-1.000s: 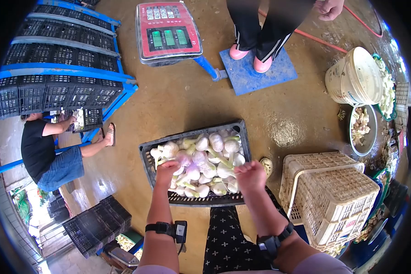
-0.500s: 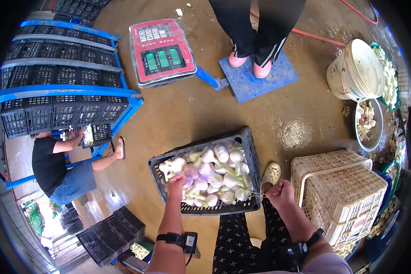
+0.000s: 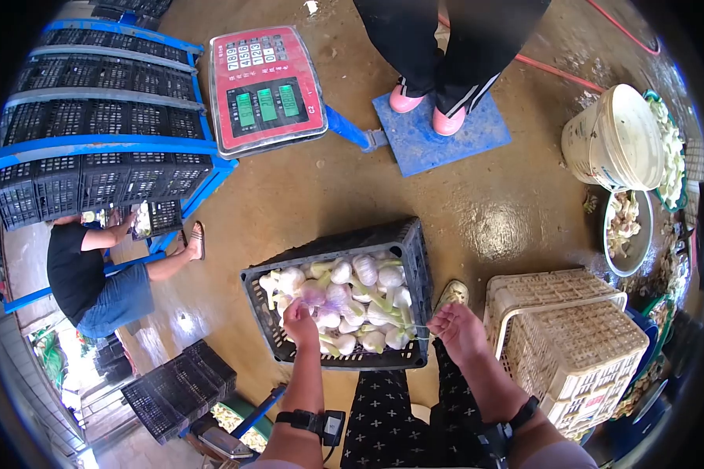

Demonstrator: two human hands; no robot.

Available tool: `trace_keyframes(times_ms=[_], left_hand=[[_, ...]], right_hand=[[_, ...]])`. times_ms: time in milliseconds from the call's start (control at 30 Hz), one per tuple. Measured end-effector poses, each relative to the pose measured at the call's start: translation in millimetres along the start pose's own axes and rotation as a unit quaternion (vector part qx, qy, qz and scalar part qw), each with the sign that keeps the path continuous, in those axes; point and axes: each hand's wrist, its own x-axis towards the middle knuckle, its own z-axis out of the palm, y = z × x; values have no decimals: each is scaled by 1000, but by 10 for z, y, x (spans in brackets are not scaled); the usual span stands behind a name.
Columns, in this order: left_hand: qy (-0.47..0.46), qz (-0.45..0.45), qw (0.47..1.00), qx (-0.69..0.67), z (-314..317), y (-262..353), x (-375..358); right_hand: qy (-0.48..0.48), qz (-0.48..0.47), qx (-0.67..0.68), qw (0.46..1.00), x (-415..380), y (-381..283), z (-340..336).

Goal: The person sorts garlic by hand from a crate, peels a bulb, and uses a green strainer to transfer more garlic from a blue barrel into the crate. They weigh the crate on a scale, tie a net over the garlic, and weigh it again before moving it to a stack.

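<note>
A black plastic crate [image 3: 332, 361] filled with white and purplish garlic bulbs [image 3: 365, 270] stands on the floor in front of me. My left hand [image 3: 298, 319] is closed at the crate's left part, beside purplish bulbs; the fingertips are partly hidden. Off the crate's right front corner, my right hand [image 3: 455, 327] pinches a thin pale string [image 3: 416, 324]. The string runs leftward across the bulbs towards my left hand. Whether its other end is in my left fingers is too small to tell.
A red scale display [image 3: 267, 90] and a blue platform [image 3: 446, 133] with a person on it are ahead. Stacked beige baskets [image 3: 567, 344] and a white bucket [image 3: 614, 137] stand right. At left, another person [image 3: 94, 270] sits by a blue rack [image 3: 109, 148] of black crates.
My right hand has moved slightly left, and its fingers have loosened from a fist into a pinch. The view has shifted slightly, with the crate now a little further left.
</note>
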Motion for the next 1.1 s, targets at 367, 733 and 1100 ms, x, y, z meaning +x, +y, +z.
trace_keyframes(times_ms=[367, 733, 1100], left_hand=[[-4, -440, 828, -346, 246, 900, -952], [-385, -430, 553, -601, -221, 882, -670], [-310, 1, 865, 394, -619, 1364, -9]], right_hand=[[-149, 1, 92, 985, -235, 54, 365], [-76, 66, 130, 986, -13, 266, 277], [-166, 115, -113, 973, 121, 721, 732]])
